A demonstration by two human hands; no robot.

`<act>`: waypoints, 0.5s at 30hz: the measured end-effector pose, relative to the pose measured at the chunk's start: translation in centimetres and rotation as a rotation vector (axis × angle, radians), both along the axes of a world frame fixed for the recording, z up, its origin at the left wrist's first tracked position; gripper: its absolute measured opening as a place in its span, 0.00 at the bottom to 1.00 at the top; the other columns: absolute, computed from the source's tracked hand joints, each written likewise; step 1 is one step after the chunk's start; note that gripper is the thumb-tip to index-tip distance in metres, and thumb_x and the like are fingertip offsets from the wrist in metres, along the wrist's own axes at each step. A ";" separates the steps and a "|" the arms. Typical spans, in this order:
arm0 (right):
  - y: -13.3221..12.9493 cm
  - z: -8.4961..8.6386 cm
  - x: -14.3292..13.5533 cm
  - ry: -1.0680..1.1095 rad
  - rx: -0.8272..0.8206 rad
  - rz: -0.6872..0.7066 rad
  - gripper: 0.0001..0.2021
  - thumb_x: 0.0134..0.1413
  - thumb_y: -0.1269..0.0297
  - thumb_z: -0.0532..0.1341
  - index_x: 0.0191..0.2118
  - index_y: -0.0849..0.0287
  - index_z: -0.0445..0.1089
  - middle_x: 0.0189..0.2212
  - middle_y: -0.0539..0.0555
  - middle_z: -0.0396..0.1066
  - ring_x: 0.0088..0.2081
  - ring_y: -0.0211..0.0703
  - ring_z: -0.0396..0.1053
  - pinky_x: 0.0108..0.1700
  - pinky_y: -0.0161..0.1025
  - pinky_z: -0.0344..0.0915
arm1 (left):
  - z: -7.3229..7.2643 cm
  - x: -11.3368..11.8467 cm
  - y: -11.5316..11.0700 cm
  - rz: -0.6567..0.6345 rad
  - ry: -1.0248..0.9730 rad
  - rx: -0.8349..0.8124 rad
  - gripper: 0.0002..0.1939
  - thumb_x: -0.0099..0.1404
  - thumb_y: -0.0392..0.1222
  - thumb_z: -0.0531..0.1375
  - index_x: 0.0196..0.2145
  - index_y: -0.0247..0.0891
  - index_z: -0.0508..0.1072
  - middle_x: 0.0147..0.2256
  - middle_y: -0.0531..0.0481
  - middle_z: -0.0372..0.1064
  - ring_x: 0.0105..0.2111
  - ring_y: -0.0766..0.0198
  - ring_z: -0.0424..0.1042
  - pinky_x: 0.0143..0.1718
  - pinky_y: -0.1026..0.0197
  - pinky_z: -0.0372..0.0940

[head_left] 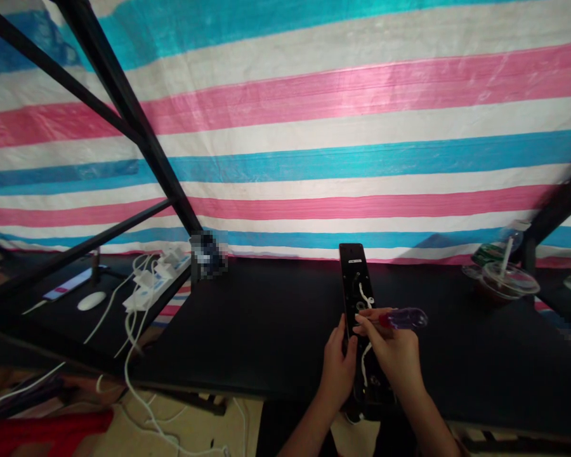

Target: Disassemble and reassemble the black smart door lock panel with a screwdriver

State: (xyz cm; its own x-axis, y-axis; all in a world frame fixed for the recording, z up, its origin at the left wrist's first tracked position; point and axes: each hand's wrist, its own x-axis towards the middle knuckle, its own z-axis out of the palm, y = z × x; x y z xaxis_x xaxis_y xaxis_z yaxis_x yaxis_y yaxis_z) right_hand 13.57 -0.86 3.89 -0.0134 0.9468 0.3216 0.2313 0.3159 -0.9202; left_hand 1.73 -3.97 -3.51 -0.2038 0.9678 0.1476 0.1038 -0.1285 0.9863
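Screwdriver (406,318) is in R hand's (400,355) grip, tip hidden. L hand (339,367) holds the side of the long black panel (350,285) on the worktop (266,324). Prob. best: keep panel still, push straight & soft, mind white wires (364,368).

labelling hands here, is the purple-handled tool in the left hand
No, the right hand holds the purple-handled tool, while the left hand holds the long black panel by its edge.
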 end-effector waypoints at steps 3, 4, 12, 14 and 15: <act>-0.3 0.1 0.3 0.015 0.042 0.083 0.15 0.60 0.51 0.63 0.43 0.58 0.76 0.40 0.60 0.81 0.36 0.51 0.81 0.41 0.42 0.78 | 0.1 0.0 -0.1 -0.002 -0.005 0.002 0.29 0.72 0.50 0.54 0.67 0.39 0.62 0.61 0.40 0.68 0.61 0.53 0.67 0.64 0.50 0.59; -0.4 0.0 0.4 -0.002 0.062 0.094 0.15 0.62 0.52 0.62 0.44 0.57 0.76 0.39 0.59 0.81 0.38 0.51 0.81 0.43 0.43 0.78 | 0.2 0.0 -0.2 -0.002 -0.004 -0.003 0.29 0.72 0.51 0.55 0.67 0.38 0.62 0.60 0.39 0.68 0.61 0.52 0.67 0.64 0.50 0.59; 0.1 -0.3 0.5 -0.110 0.156 -0.095 0.14 0.59 0.50 0.65 0.34 0.57 0.75 0.29 0.55 0.79 0.29 0.47 0.79 0.36 0.40 0.76 | 1.3 0.5 -0.8 0.041 0.161 0.017 0.22 0.74 0.45 0.50 0.62 0.44 0.69 0.59 0.42 0.68 0.60 0.54 0.68 0.63 0.51 0.61; 0.0 -0.2 0.5 -0.136 0.208 -0.095 0.14 0.60 0.51 0.63 0.34 0.56 0.76 0.29 0.54 0.79 0.29 0.46 0.79 0.37 0.40 0.75 | 1.2 0.5 -0.9 0.067 0.223 0.007 0.22 0.73 0.44 0.51 0.61 0.46 0.71 0.59 0.41 0.68 0.59 0.52 0.69 0.62 0.50 0.63; -0.2 -0.3 0.6 -0.134 0.224 -0.106 0.14 0.60 0.51 0.63 0.33 0.56 0.76 0.29 0.54 0.79 0.30 0.47 0.79 0.38 0.41 0.75 | 1.2 0.5 -1.0 0.081 0.261 0.007 0.22 0.73 0.44 0.51 0.61 0.47 0.71 0.59 0.40 0.68 0.59 0.51 0.69 0.62 0.48 0.63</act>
State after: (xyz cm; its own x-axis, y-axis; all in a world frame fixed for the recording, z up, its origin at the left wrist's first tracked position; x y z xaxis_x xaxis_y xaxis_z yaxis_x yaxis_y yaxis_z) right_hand 14.19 -1.11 3.62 0.0249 0.8508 0.5249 0.3890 0.4754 -0.7891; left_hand 2.20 -4.95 -2.31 -0.2351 0.9486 0.2118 0.3646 -0.1159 0.9239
